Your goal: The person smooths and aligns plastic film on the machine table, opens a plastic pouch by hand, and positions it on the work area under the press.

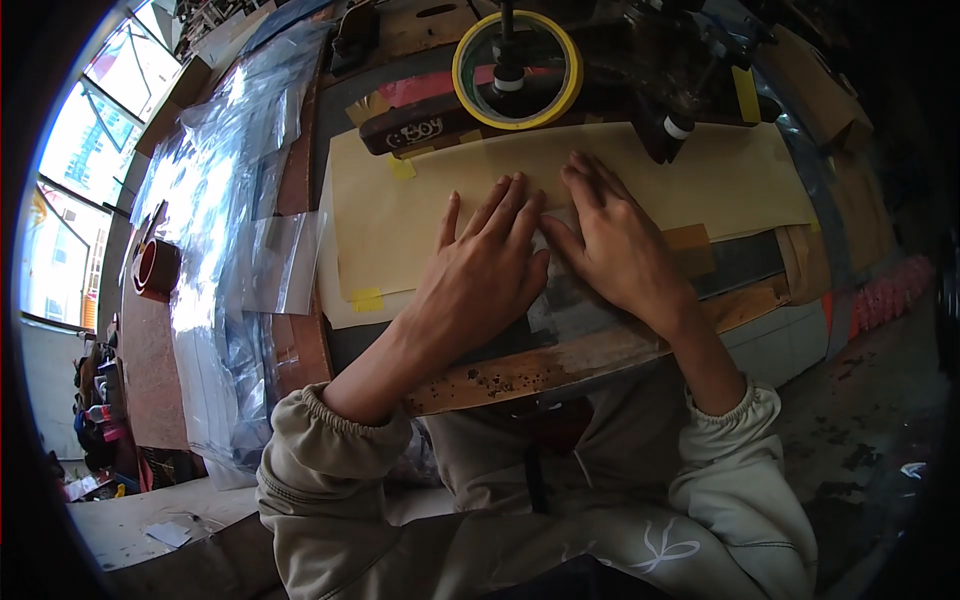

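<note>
Pressing flat with spread fingers, the left hand (487,262) and right hand (612,242) lie side by side, gripping nothing, on a clear plastic sheet (560,205) over tan paper (400,215) at the bench's middle. Even pressure should keep it smooth. Yellow tape roll (517,68) sits far; plastic bags (225,220) lie left beside bright windows (70,200).

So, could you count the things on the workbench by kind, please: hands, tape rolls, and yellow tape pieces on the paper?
Hands: 2, left hand and right hand, flat on the paper
Tape rolls: 1, yellow tape roll
Yellow tape pieces: 2
Total: 5
</note>
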Motion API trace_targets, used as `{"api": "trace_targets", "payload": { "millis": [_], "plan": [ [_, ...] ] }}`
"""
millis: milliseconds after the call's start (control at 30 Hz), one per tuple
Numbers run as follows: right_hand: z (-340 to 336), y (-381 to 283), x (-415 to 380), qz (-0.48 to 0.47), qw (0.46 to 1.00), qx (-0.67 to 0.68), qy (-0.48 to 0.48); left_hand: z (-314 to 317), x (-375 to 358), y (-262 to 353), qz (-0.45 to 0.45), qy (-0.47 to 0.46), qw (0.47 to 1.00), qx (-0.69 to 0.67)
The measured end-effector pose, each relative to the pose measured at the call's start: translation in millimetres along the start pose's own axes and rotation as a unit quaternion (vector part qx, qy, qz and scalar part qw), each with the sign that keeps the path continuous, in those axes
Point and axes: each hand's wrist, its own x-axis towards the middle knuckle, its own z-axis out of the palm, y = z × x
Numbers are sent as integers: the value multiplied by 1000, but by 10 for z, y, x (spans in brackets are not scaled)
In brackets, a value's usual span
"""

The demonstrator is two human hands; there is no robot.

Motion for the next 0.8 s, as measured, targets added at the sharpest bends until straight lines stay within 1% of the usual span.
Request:
{"api": "trace_targets", "payload": {
  "millis": [667,800],
  "plan": [
    [-8,26,20,1,1000,2,0,23,29,-2,9,15,1000,6],
    [-1,26,21,1,1000,0,-1,-18,32,10,-2,-8,1000,3]
  ]
}}
